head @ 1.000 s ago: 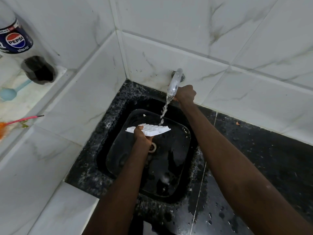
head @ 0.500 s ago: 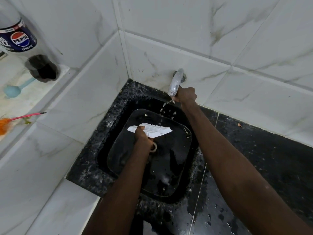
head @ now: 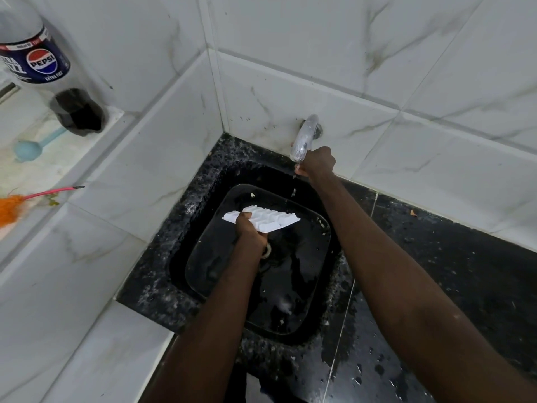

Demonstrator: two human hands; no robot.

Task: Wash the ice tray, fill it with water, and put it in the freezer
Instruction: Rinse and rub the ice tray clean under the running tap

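Left hand [head: 250,231] grips the white ice tray [head: 271,219] by its near long edge, thumb on top, fingers curled under. The tray hangs in the air over the sink [head: 200,181], compartments up, slightly tilted, right end pointing toward the table's right side. It touches nothing but the hand.

Right hand [head: 318,162] is closed round the lower end of the chrome tap [head: 304,135], which comes out of the tiled back wall. A few water drops [head: 294,192] fall below the spout, just beyond the tray's far edge. No steady stream.

The sink sits in the far left corner of the black speckled table [head: 465,286], against both tiled walls. A clear square dish [head: 196,257] lies inside it, wet, with small white scraps on its rim. The drain ring [head: 266,251] shows just under the left wrist. Table surface to the right of the sink is wet with scattered droplets.

On the raised ledge [head: 72,158] left of the sink: a Pepsi bottle [head: 40,62] with a little dark liquid at the bottom, a light blue scoop [head: 29,149] lying flat beside it, and an orange brush [head: 10,207] with a pink handle nearer the front.
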